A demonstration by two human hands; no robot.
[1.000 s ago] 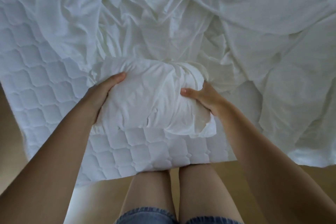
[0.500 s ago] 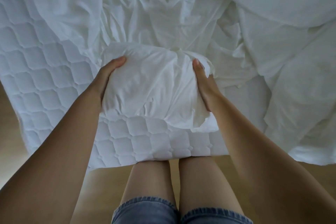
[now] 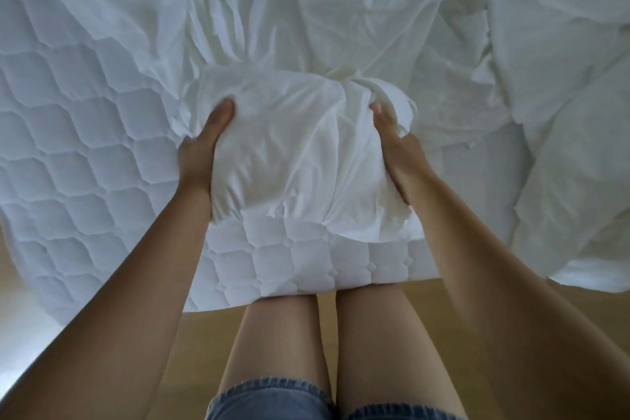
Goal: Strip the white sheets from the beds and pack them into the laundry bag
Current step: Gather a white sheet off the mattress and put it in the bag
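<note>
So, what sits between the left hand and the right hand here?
The bunched white sheet, held on either side by the left hand and the right hand, over the quilted mattress pad. The head view shows it.

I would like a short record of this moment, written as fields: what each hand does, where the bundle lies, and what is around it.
left hand: grips the left side of the sheet bundle, thumb on top
right hand: grips the right side, thumb pushed into the folds
sheet bundle: white, bunched, on the quilted mattress near its front edge
loose sheets: crumpled behind the bundle and to its right
laundry bag: not in view
floor: tan, below the mattress edge
</note>
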